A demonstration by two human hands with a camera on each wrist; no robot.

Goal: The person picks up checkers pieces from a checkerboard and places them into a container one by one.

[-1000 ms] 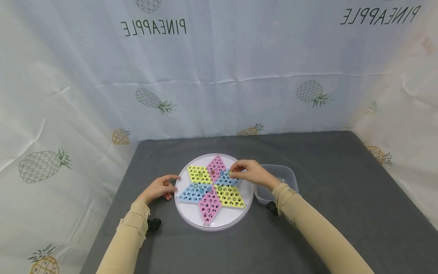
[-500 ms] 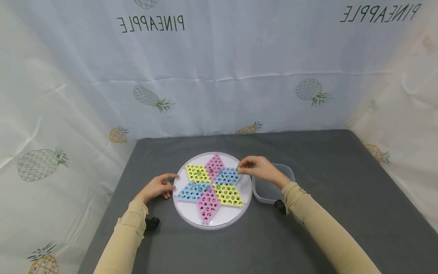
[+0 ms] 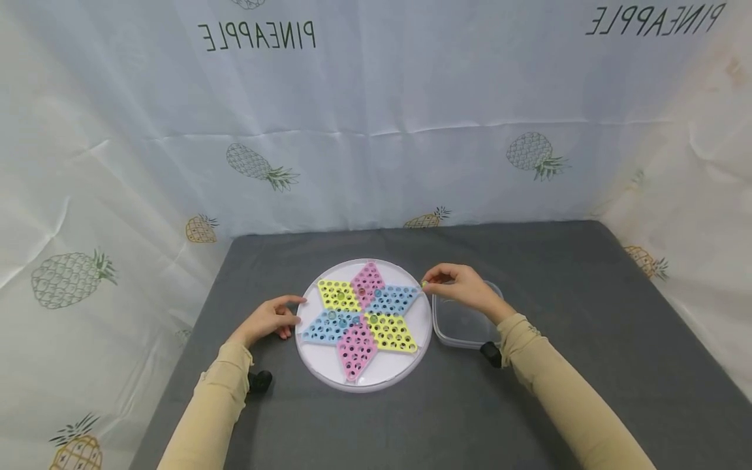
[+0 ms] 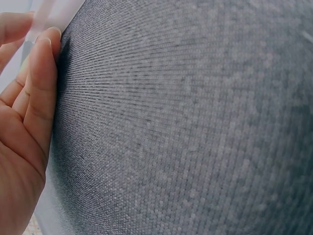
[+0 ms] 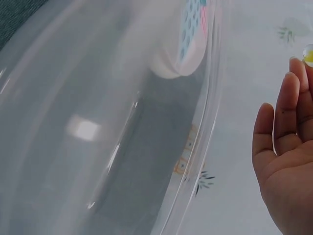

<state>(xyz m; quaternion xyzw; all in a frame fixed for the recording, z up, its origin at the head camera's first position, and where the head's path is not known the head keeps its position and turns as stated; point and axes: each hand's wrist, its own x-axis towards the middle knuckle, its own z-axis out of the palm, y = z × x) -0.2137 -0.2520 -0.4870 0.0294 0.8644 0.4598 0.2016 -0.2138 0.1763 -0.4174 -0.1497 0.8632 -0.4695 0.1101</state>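
A round white board [image 3: 390, 373] with a six-pointed star of pink, yellow and blue holed diamonds lies on the grey table; a few marbles [image 3: 338, 299] sit in its holes. My right hand [image 3: 455, 285] pinches a small greenish marble [image 3: 423, 283] between the board's right edge and a clear plastic box [image 3: 464, 326]; that marble [image 5: 308, 54] also shows at the fingertips in the right wrist view. My left hand [image 3: 271, 318] rests on the table with straight fingers touching the board's left rim [image 4: 49, 14].
The grey table [image 3: 558, 326] is walled in by a white pineapple-print curtain [image 3: 376, 130] at the back and both sides. Black wrist mounts [image 3: 258, 380] sit under each forearm. The clear box [image 5: 98, 127] fills the right wrist view.
My right hand has lifted a marble off the board's right blue diamond and carried it rightward toward the clear box. My left hand has stayed at the board's left rim.
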